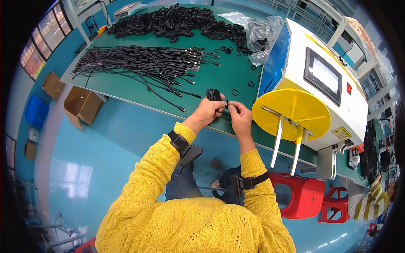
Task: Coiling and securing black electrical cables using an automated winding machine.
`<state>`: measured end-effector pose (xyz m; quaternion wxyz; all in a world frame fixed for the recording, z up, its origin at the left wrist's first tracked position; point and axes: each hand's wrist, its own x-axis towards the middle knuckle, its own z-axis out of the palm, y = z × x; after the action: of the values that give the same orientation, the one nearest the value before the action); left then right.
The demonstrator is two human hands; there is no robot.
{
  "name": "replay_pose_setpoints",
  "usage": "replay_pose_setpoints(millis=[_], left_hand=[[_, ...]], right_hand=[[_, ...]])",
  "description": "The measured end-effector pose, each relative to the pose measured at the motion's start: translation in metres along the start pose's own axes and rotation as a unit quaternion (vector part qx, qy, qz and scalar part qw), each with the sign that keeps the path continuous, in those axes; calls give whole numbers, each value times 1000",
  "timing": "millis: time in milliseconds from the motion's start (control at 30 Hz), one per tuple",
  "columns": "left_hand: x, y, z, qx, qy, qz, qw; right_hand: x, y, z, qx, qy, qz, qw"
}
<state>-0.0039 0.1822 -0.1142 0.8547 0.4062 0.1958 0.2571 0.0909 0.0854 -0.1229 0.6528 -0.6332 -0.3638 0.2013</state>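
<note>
My left hand (pixel 206 110) is closed around a small coil of black cable (pixel 213 94), whose looped end sticks up past the thumb. Just to its right, my right hand (pixel 240 119) pinches a tiny black piece at the coil's other end. Whether that piece is the cable's end or a band, I cannot tell. Both hands are close together above the front edge of the green table (pixel 126 90). Beyond them lies a wide bundle of straight black cables (pixel 135 61) with metal plugs. Loose black rings (pixel 235 92) are scattered to the right of the bundle.
A heap of coiled black cables (pixel 168 21) covers the table's back, beside a clear plastic bag (pixel 258 33). Close on my right stands a white machine (pixel 291 63) with a yellow disc (pixel 291 109) and two protruding rods. Red stools (pixel 301 196) stand below it; cardboard boxes (pixel 82 105) at left.
</note>
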Motion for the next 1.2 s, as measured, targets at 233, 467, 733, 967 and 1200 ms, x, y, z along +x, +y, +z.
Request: replay_pose_setpoints(millis=[233,467,733,967,1200], left_hand=[[0,2,-5,-20,-48,-7,999],[-1,2,-13,-150,-96,-65,982],[5,4,-16,-148,-77,-29,986],[-1,25,-24,-128,-33,13,991],[-24,26,-13,-133,-132,-17,982]], right_hand=[[2,-1,0,113,-26,14,993],[-1,-6,-1,87,-35,38,995],[2,15,1,31,85,-23,996],[-1,18,-4,-107,126,-81,983],[-22,-20,4,-210,143,-146,956]])
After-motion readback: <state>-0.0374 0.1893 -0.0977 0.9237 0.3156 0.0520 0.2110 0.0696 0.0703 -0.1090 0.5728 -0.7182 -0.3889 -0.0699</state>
